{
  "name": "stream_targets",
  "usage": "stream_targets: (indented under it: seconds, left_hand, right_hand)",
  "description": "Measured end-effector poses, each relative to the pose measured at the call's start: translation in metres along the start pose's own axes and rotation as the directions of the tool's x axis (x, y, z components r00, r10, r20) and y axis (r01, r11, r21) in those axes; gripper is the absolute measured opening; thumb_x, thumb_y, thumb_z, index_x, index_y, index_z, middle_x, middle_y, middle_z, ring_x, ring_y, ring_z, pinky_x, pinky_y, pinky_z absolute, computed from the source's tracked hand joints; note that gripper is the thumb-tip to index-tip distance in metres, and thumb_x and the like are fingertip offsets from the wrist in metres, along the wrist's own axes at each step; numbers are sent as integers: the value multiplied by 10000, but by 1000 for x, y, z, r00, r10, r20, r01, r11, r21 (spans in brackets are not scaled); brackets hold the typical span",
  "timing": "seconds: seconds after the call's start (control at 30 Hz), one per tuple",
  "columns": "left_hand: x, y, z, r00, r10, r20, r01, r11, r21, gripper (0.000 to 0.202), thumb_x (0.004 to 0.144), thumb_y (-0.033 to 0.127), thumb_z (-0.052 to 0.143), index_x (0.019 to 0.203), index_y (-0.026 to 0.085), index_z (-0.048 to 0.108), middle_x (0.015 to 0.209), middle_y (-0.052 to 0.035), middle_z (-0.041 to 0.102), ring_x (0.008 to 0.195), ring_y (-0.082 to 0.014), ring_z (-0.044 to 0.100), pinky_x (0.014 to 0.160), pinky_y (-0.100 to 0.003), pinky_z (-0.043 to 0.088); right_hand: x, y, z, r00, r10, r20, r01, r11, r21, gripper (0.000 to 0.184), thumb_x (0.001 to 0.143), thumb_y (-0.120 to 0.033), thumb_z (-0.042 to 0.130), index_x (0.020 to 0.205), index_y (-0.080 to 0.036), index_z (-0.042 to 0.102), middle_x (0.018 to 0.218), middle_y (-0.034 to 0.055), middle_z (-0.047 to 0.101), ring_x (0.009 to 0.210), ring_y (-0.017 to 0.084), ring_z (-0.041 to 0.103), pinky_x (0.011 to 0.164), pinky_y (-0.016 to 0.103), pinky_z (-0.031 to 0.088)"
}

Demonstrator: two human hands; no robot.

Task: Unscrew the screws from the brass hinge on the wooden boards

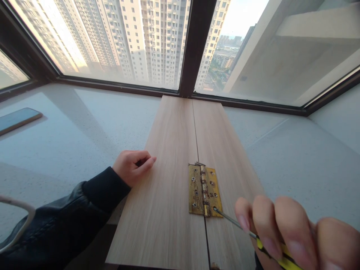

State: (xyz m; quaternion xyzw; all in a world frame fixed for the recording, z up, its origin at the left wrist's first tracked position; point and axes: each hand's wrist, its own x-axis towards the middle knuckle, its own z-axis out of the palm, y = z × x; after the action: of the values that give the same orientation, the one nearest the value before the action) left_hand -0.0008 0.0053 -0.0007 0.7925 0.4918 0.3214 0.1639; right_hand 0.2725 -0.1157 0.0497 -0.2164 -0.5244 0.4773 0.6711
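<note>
A brass hinge [196, 191], worn and stained, lies unfolded over the seam between two pale wooden boards, a left board [165, 210] and a right board [225, 150]. Screw heads show in its left leaf. My right hand [292, 228] is closed around a screwdriver [234, 222] with a yellow and black handle. Its tip meets the lowest hole of the right leaf. Loose screws [200, 164] lie at the hinge's top edge. My left hand [134, 167] rests on the left board's edge, fingers curled closed, with nothing seen in them.
The boards lie on a white speckled window sill [92, 123] and reach the dark window frame [186, 56]. A phone [19, 119] lies at the far left. A pale cable [28, 215] loops by my left sleeve. High buildings stand outside the glass.
</note>
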Motion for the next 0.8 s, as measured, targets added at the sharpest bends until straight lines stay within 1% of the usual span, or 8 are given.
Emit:
stream_targets:
  seconds: [0.1, 0.27, 0.4, 0.47, 0.6, 0.67, 0.73, 0.8]
  left_hand:
    - [-1, -1, 0, 1000, -6, 2, 6, 1000, 4, 374, 824, 341, 495, 519, 126, 516, 459, 53, 338, 429, -54, 322, 448, -191, 274]
    - [-2, -2, 1, 1000, -13, 6, 13, 1000, 1, 375, 826, 346, 494, 524, 126, 522, 462, 51, 343, 433, -55, 323, 452, -196, 271]
    - [-1, -2, 1, 1000, -11, 0, 11, 1000, 1, 374, 825, 348, 496, 526, 126, 525, 463, 51, 345, 435, -56, 325, 455, -197, 273]
    - [0, -2, 1, 1000, -6, -1, 6, 1000, 3, 372, 827, 346, 494, 528, 126, 526, 465, 52, 345, 437, -56, 326, 458, -196, 276]
    - [1, -1, 1, 1000, -7, 5, 7, 1000, 3, 372, 826, 343, 494, 524, 128, 519, 464, 54, 341, 436, -55, 324, 455, -193, 276]
    - [0, -1, 1, 1000, -11, 4, 11, 1000, 2, 375, 825, 347, 494, 522, 128, 516, 463, 54, 339, 435, -55, 320, 451, -193, 273]
    - [0, -1, 1, 1000, -14, 5, 14, 1000, 2, 375, 825, 350, 494, 524, 127, 519, 464, 53, 340, 434, -55, 319, 450, -193, 272]
    - [-1, -2, 0, 1000, -16, 9, 16, 1000, 2, 372, 826, 349, 495, 529, 127, 525, 465, 52, 346, 435, -56, 323, 453, -194, 275]
  right_hand:
    - [5, 1, -4, 1000, -26, 17, 26, 998, -53, 120, 865, -305, 589, 761, -260, 629, 672, -32, 546, 597, 117, 521, 590, 307, 457]
    - [20, 6, 15, 976, -75, 203, 78, 997, -10, 161, 931, -313, 477, 904, -271, 630, 438, -84, 428, 370, 71, 405, 544, 278, 421]
    - [18, 7, 30, 994, 43, 102, -44, 999, 10, 173, 956, -311, 404, 872, -255, 544, 397, -97, 351, 334, 79, 316, 491, 265, 374]
    - [13, 5, 26, 998, 22, 60, -23, 999, 26, 140, 940, -295, 442, 844, -255, 535, 442, -85, 415, 393, 91, 367, 547, 290, 404]
    - [12, 2, 6, 999, -43, 24, 45, 996, -80, 127, 866, -316, 581, 762, -243, 592, 683, -25, 535, 600, 116, 491, 615, 310, 447]
    - [16, 2, 1, 997, -62, 41, 67, 990, -121, 149, 874, -343, 554, 789, -231, 604, 666, -23, 531, 611, 108, 499, 641, 294, 455]
    - [22, 4, 0, 989, -91, 119, 104, 989, -103, 165, 889, -362, 518, 855, -232, 615, 594, -36, 529, 556, 90, 499, 638, 262, 456]
    - [26, 8, 4, 973, -84, 215, 93, 995, -32, 213, 932, -381, 445, 964, -260, 617, 502, -58, 505, 441, 76, 465, 545, 229, 444]
